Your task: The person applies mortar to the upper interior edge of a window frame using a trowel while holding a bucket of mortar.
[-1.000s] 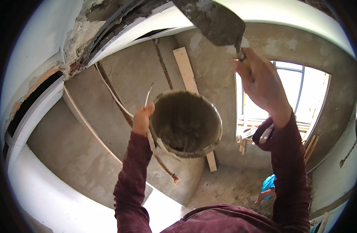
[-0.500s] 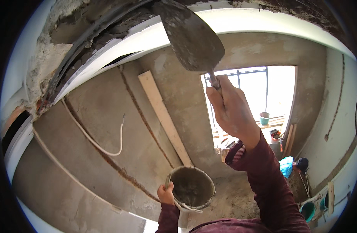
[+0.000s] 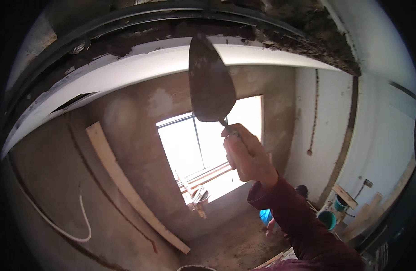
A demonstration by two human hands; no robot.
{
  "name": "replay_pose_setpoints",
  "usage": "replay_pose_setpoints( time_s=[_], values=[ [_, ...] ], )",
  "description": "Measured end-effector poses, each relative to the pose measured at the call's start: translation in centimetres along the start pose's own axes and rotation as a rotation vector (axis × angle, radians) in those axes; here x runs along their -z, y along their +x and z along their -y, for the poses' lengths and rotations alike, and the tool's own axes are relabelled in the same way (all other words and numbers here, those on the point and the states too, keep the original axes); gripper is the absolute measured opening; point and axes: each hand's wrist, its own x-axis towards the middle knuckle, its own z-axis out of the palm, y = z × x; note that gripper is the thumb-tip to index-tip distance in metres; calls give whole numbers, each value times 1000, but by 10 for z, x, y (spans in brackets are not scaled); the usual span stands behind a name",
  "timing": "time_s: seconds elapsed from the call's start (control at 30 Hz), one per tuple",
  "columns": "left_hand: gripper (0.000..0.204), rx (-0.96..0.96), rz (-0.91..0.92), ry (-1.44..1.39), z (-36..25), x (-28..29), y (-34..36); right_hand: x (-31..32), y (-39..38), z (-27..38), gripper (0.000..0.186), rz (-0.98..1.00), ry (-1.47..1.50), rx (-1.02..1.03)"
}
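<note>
Evidently, the right hand [image 3: 249, 156] has its grip round the trowel [image 3: 212, 83] at twelve o'clock; the wall [image 3: 135, 122] behind looks coated, the ragged overhead edge [image 3: 303, 50] unfinished; the left grip is unseen.

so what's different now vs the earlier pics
The view swung right and up. The bucket sank to the lower edge, only its rim showing; the left hand left the picture. The trowel sits lower and more upright in frame, still gripped by the right hand.
</note>
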Motion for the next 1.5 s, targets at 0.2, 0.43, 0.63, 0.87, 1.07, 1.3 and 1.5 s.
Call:
replay_pose_setpoints(
  time_s=[0.2,0.43,0.63,0.87,1.07,1.3,1.5],
  values=[
    [62,-50,153,138,-7,23,-2,37,-132,-106,18,68,76,-387],
    [26,-186,32,-219,-68,25,-20,48,-318,-137,37,461,-394,-806],
    [35,-595,28,-517,-111,33,-11,46,-330,-142,26,755,-680,-787],
    [30,-466,306,-385,-180,70,4,36,-288,-151,29,802,-837,-682],
    [25,-330,486,-521,-197,78,17,16,-261,-184,24,1080,-1138,-383],
    [23,-451,573,-342,-240,81,9,-15,-221,-201,19,1145,-1285,71],
    [26,-553,574,-277,-245,76,6,-34,-233,-225,15,1214,-1309,196]
  ],
)
